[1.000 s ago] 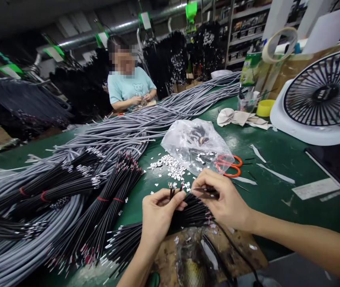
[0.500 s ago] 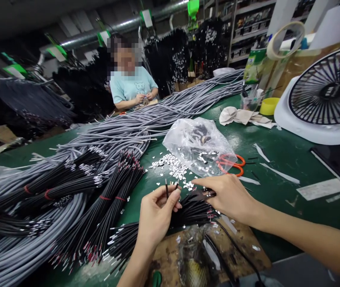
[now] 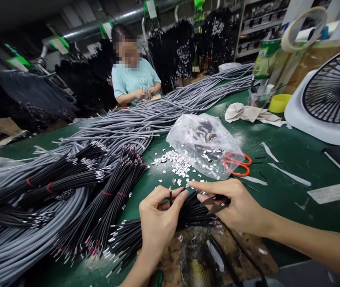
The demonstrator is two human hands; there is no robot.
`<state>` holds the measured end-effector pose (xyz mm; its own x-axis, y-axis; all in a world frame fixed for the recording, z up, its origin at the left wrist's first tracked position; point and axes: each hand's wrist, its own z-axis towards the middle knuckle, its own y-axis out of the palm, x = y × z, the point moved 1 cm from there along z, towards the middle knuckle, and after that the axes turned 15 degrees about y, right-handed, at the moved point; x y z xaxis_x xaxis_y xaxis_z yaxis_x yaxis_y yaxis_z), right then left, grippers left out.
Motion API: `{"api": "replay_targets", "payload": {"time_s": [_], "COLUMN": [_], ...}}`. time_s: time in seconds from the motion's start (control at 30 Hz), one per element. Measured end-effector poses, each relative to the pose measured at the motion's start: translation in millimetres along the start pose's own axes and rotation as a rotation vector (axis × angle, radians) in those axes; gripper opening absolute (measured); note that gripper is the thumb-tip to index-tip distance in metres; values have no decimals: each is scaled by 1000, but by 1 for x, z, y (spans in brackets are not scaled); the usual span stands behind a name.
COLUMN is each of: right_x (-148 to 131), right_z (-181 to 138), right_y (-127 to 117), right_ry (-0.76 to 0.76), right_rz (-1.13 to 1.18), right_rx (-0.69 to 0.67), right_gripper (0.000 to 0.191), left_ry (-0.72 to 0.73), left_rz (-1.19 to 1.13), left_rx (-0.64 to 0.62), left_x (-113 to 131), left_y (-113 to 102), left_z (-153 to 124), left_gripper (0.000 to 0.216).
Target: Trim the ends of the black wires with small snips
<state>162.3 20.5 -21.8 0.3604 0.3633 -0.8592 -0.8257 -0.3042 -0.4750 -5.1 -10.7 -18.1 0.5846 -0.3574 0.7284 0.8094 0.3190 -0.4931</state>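
Observation:
My left hand is closed, thumb and fingers pinching a thin black wire whose end sticks up. A second short dark end shows at its fingertips. Close by on the right, my right hand has fingers curled round a dark, flat-bladed metal tool; its exact kind is unclear. The right index finger stretches to the left thumb tip, near a tiny pale piece too small to make out. Under both hands lies a bundle of black wires. Small silvery-white pieces are heaped just beyond.
A clear plastic bag partly covers orange-handled scissors. Long grey cables and tied black wire bundles fill the left. A fan stands right. A stained board lies in front. Across the table sits a person.
The view has shifted slightly. My right index finger has come in to the left fingertips, and more of the dark tool shows in my right hand. My left hand keeps hold of the wire.

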Motion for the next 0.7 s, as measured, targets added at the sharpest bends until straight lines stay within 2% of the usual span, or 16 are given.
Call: {"api": "replay_targets", "payload": {"time_s": [0.07, 0.13, 0.23, 0.3, 0.43, 0.7], "right_x": [-1, -3, -4, -3, -1, -4], "right_z": [-1, -2, -3, -4, -4, -4], "right_y": [-1, -3, -6, -7, -6, -7], "right_ry": [-21, -83, -213, -269, -316, -363], "right_rz": [-100, -254, -478, -590, -711, -757], "right_rx": [59, 189, 399, 480, 526, 556], "right_gripper": [39, 42, 29, 24, 24, 22], "left_ry": [22, 29, 21, 17, 23, 39], "left_rz": [3, -2, -7, -13, -13, -4], "left_rx": [11, 13, 16, 17, 16, 24], "left_x": [0, 1, 1, 1, 2, 6], "left_y": [0, -1, -1, 0, 1, 1], "left_z": [-1, -2, -4, -5, -5, -3], "left_gripper": [14, 13, 13, 13, 11, 11]}}
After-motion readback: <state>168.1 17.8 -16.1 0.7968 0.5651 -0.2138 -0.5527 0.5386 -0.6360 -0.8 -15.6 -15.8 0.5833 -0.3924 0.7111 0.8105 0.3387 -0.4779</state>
